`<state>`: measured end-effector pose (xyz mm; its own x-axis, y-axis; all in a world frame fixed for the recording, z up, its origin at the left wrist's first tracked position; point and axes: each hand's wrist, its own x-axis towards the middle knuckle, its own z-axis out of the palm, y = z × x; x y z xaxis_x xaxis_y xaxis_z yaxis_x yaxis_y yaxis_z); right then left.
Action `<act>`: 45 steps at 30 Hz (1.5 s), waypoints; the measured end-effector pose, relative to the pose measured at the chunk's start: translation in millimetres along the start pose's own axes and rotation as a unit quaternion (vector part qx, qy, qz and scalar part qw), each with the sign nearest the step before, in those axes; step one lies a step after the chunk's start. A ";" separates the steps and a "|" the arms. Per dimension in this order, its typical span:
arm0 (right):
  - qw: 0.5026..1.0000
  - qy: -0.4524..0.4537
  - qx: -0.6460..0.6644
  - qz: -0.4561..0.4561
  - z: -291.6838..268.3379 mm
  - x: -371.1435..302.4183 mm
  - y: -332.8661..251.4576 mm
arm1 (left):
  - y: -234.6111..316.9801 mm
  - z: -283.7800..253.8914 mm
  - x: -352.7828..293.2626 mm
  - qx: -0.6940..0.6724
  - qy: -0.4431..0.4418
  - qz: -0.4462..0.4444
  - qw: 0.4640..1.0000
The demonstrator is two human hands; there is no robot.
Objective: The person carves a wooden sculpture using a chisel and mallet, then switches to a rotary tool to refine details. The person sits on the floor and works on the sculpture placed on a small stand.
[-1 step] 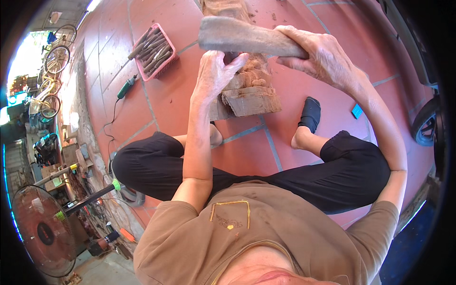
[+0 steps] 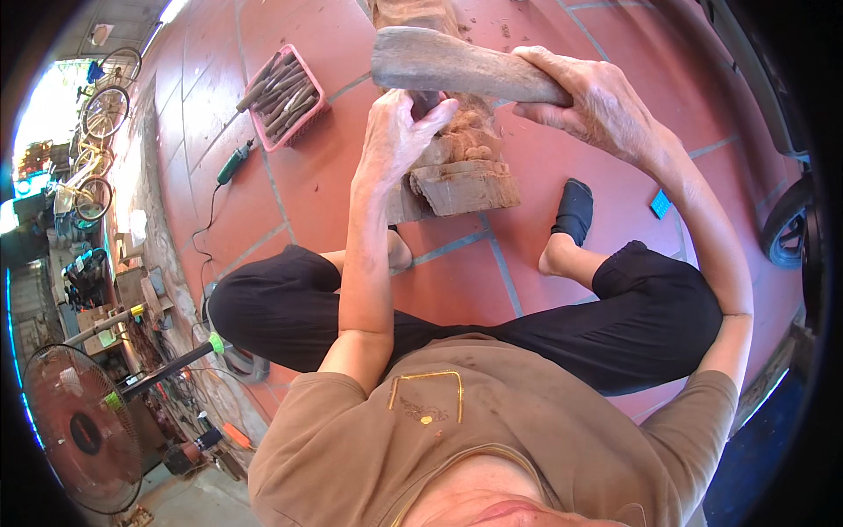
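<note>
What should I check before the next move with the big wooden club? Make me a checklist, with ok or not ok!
1. Right hand gripping the wooden club by its narrower end: ok.
2. Left hand holding the dark handle: ok, thumb and fingers are around it.
3. Handle's lower end against the carved wood: cannot tell, the hand hides it.
4. Gap between club and handle: cannot tell, the club overlaps the handle's top in this view.
5. Hands covered for protection: not ok, both are bare.
6. Green corded tool away from the hands: ok, it lies on the floor near the pink basket.
</note>
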<state>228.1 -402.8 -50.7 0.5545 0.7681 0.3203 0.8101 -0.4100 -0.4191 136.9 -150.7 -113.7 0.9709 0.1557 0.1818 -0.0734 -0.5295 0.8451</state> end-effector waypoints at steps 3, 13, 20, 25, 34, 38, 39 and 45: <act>1.000 0.005 -0.012 0.002 -6.9 -4.0 5.1 | 1.0 -8.9 1.2 -0.042 0.000 -0.016 0.999; 0.996 -0.005 0.025 0.091 -23.5 -2.5 2.8 | -9.3 -23.7 9.9 -0.191 0.087 -0.047 0.976; 0.997 0.004 0.041 0.064 -19.3 -0.5 4.9 | -2.3 -8.2 7.8 -0.160 0.010 -0.085 0.983; 0.996 0.008 0.048 0.078 -22.0 -0.7 2.1 | 10.5 -6.2 11.0 -0.097 0.012 -0.111 0.989; 0.996 0.011 0.071 0.060 -17.3 3.6 0.3 | 5.3 -0.1 24.0 -0.006 -0.035 -0.075 0.997; 0.996 -0.042 0.007 0.074 -10.9 -0.3 4.8 | -4.7 2.5 20.8 -0.035 -0.015 -0.047 0.998; 0.996 -0.038 0.005 0.074 -10.6 -1.3 6.6 | -4.0 2.8 19.9 -0.041 -0.014 -0.043 0.998; 0.997 0.008 0.066 0.045 -22.9 7.8 -5.1 | -1.7 -1.2 18.5 -0.017 -0.021 -0.053 0.998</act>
<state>232.7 -406.0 -26.5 0.6276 0.7231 0.2886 0.7252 -0.4080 -0.5546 154.7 -145.9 -111.2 0.9824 0.1736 0.0692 0.0238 -0.4838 0.8748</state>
